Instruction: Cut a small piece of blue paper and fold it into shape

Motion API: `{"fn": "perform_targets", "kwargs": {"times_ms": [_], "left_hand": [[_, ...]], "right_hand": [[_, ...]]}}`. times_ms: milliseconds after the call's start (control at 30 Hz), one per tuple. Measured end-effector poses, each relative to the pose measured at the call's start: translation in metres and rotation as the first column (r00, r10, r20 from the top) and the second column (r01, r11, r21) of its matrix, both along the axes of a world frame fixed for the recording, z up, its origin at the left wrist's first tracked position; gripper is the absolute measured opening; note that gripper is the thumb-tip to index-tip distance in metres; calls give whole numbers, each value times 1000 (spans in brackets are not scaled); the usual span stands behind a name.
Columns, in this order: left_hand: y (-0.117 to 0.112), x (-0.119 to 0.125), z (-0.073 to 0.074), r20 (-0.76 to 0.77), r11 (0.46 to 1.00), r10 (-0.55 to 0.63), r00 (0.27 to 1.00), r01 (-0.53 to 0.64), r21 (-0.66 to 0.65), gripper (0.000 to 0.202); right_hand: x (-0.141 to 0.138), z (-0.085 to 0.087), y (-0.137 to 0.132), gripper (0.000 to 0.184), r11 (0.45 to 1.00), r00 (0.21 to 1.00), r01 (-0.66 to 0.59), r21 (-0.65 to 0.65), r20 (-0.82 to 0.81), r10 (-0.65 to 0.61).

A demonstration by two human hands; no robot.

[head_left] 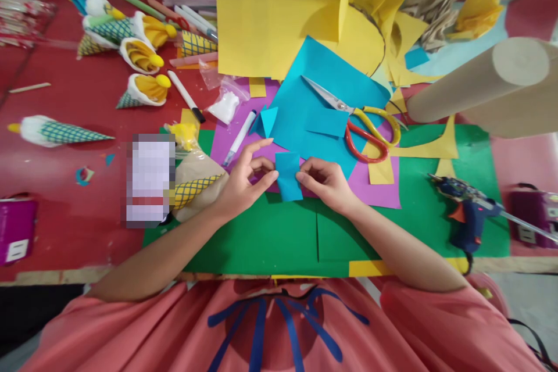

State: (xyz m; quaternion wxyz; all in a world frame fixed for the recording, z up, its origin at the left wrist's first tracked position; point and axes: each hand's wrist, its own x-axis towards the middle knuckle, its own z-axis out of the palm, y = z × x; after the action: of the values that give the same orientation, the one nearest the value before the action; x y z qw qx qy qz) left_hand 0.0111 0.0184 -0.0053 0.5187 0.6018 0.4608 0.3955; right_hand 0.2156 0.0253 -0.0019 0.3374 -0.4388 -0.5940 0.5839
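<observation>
Right now both hands pinch one small blue card (288, 176) over the green sheet (279, 238): the left hand (242, 180) grips its left edge with thumb and fingertips, the right hand (325, 181) its right edge, fingers curled tight. Scissors (361, 122) lie at two o'clock from the card on blue paper (318, 99); a glue gun (464, 209) rests at three o'clock.

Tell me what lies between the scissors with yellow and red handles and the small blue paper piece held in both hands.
In the head view, only the large blue paper sheet lies between them.
</observation>
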Motion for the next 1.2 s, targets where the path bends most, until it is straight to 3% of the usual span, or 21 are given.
{"fn": "perform_targets", "kwargs": {"times_ms": [833, 1200], "left_hand": [[3, -1, -6, 55, 999, 35, 998, -37, 38, 50], [3, -3, -8, -15, 993, 83, 996, -81, 86, 39]], "right_hand": [[0, 2, 0, 21, 994, 995, -80, 80, 60, 76], [0, 2, 0, 21, 989, 989, -120, 88, 96, 111]]}}
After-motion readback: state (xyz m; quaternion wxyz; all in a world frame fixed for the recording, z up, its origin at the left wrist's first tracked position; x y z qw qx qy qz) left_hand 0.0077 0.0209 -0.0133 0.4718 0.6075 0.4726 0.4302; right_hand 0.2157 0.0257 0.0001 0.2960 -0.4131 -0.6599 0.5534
